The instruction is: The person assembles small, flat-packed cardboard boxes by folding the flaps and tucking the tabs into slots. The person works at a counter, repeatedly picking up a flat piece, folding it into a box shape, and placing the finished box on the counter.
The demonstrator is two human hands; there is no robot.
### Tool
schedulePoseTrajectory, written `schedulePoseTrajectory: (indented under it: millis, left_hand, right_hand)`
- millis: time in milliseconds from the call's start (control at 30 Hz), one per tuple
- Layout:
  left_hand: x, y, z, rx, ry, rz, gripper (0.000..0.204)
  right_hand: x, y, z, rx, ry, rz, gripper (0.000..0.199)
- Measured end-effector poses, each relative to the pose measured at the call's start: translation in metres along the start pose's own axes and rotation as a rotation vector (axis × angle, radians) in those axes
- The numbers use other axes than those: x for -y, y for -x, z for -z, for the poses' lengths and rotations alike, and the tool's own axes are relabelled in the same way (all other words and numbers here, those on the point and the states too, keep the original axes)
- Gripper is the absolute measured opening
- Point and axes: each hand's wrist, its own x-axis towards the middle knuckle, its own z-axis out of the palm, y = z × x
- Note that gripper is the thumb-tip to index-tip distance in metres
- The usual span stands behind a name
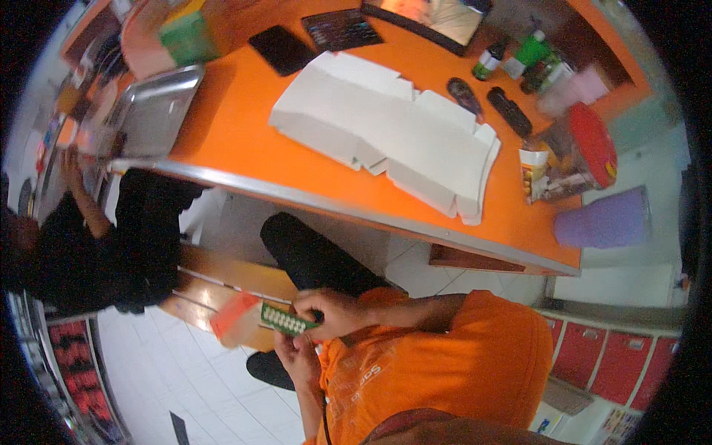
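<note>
Low over my lap, a small green strip (286, 320) with rows of whitish bits on its face is between my two hands; its exact kind is not clear. My right hand (330, 314) is closed round its right end, fingers curled. Just beneath, my left hand (298, 360) pinches its lower edge. A blurred red-orange piece (237, 317) sticks out at the strip's left end; whether it is joined to the strip I cannot tell. On the orange table (230, 152) beyond lies a large creased white cardboard sheet (393, 130) with cut flaps.
A metal tray (157, 111) sits at the table's left, near another person in black (81, 245). Farther back are a black tablet (282, 50), a keyboard (341, 30) and a screen (437, 16). Bottles (488, 61), a red-lidded jar (591, 144) and a purple cup (602, 216) stand right.
</note>
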Motion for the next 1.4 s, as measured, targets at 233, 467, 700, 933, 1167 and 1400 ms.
schedulePoseTrajectory:
  millis: [233,467,700,933,1167,1400]
  left_hand:
    - [-0.033,-0.026,-0.016,0.016,0.087,-0.04,0.02]
    - [-0.062,-0.059,-0.011,-0.131,0.333,-0.034,0.025]
    - [-0.08,-0.072,0.003,-0.089,0.675,0.08,0.038]
    - [-0.078,-0.042,-0.008,-0.096,0.118,-0.26,0.025]
    - [-0.076,-0.045,0.007,-0.217,0.218,-0.166,0.028]
    - [-0.057,-0.047,0.017,-0.255,-0.207,-0.385,0.017]
  right_hand:
    - [0.001,-0.055,0.009,-0.121,0.104,-0.21,0.043]
    - [0.016,-0.06,0.013,0.053,-0.129,-0.035,0.064]
    - [0.002,-0.043,0.006,-0.006,0.601,0.527,0.062]
    - [0.018,-0.053,0.002,-0.063,0.612,0.411,0.04]
    - [0.008,-0.062,-0.006,-0.096,0.59,0.467,0.034]
    - [0.021,-0.067,-0.012,-0.157,0.43,0.288,0.019]
